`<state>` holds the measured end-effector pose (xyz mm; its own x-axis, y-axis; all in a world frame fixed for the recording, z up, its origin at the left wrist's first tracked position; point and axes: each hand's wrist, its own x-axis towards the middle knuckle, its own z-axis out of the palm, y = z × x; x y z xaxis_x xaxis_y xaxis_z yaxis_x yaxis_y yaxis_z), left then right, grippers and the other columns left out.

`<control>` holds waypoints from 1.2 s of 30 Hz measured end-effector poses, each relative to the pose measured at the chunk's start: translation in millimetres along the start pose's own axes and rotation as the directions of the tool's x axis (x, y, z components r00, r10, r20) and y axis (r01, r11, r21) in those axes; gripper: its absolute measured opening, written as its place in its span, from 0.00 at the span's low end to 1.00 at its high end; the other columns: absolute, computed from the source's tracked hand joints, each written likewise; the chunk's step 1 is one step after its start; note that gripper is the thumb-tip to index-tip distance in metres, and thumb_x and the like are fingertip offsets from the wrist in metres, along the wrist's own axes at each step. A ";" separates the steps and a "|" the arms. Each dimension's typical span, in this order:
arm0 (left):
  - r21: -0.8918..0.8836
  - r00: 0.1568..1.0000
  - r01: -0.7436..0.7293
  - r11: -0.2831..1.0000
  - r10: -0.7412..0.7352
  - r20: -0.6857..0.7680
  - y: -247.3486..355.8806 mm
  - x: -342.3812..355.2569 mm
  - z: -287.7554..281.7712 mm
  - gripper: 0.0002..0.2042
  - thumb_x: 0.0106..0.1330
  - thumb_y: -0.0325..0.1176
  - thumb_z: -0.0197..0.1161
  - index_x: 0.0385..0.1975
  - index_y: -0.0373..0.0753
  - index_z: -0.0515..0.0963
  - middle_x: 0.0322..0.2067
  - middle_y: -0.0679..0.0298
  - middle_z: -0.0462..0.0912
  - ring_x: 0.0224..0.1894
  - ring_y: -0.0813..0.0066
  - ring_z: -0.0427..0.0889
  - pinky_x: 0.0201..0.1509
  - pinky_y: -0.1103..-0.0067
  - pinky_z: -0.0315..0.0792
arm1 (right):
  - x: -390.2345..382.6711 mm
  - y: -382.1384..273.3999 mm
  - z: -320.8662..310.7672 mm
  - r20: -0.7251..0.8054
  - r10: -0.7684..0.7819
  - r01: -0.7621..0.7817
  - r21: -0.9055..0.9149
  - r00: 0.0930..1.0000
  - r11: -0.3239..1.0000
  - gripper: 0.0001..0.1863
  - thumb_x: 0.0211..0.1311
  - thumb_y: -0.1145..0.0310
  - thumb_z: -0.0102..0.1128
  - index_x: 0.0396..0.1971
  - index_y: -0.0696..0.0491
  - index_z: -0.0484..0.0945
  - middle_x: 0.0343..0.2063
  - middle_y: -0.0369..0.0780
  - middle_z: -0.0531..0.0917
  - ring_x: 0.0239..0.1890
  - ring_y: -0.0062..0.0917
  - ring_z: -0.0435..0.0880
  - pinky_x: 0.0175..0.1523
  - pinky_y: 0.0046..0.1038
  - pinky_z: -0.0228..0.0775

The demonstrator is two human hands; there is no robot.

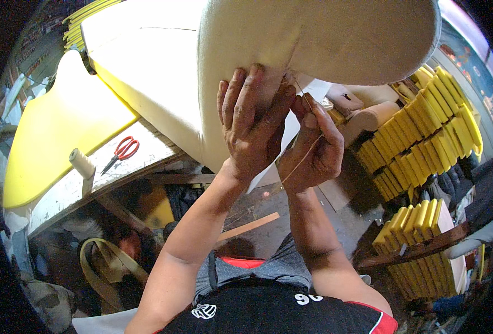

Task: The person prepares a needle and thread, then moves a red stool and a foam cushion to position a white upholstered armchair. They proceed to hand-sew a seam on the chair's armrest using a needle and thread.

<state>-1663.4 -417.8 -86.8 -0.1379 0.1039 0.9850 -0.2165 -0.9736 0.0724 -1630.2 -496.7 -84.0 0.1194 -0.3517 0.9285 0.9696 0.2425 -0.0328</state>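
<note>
A large curved piece covered in cream fabric (pixel 335 39), with a padded look, fills the upper middle. My left hand (pixel 249 119) lies against its lower face with the fingers stretched out and apart. Its index finger reaches to a puckered seam (pixel 288 77) in the cover. Just right of it, my right hand (pixel 316 139) is closed in a pinch on a thin tan thread (pixel 297 162). The thread runs from the seam through those fingers and hangs below them. Whether a needle is between the fingertips, I cannot make out.
On the white-topped bench (pixel 104 181) at left lie red-handled scissors (pixel 121 153) beside a standing thread spool (pixel 81 162). A yellow curved panel (pixel 68 133) rests behind them. Stacked yellow pads (pixel 419 139) fill the right side. A wooden strip (pixel 249 226) lies on the floor.
</note>
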 end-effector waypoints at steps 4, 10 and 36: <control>0.013 1.000 -0.014 1.000 0.014 0.013 -4.1 -1.9 -0.1 0.19 0.60 0.30 0.66 0.52 0.56 0.84 0.66 0.57 0.69 0.69 0.54 0.65 0.75 0.58 0.52 | -3.0 -3.2 3.9 -0.030 0.055 -0.053 0.051 0.998 0.997 0.07 0.70 0.81 0.54 0.44 0.61 0.76 0.43 0.54 0.84 0.43 0.38 0.87 0.47 0.40 0.85; -0.026 1.000 -0.004 1.000 0.004 0.007 -5.4 -2.6 -0.3 0.20 0.61 0.30 0.65 0.54 0.53 0.83 0.66 0.56 0.69 0.70 0.53 0.64 0.74 0.58 0.52 | -3.5 -7.5 -2.0 0.023 0.080 -0.079 -0.042 0.997 0.996 0.08 0.65 0.82 0.60 0.43 0.60 0.78 0.42 0.52 0.85 0.43 0.35 0.87 0.49 0.33 0.81; 0.098 1.000 -0.012 0.995 0.010 0.025 7.3 11.2 -2.9 0.21 0.52 0.29 0.72 0.48 0.57 0.86 0.60 0.57 0.72 0.64 0.54 0.68 0.69 0.61 0.61 | 7.5 -15.4 -10.0 0.020 0.116 -0.116 -0.013 0.993 0.993 0.06 0.68 0.78 0.58 0.43 0.62 0.76 0.38 0.51 0.86 0.40 0.32 0.87 0.48 0.33 0.81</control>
<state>-1669.3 -423.2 -75.6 -0.1162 0.0891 0.9892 -0.1189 -0.9901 0.0752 -1642.1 -512.1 -80.2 0.2270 -0.3030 0.9256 0.9518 0.2702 -0.1450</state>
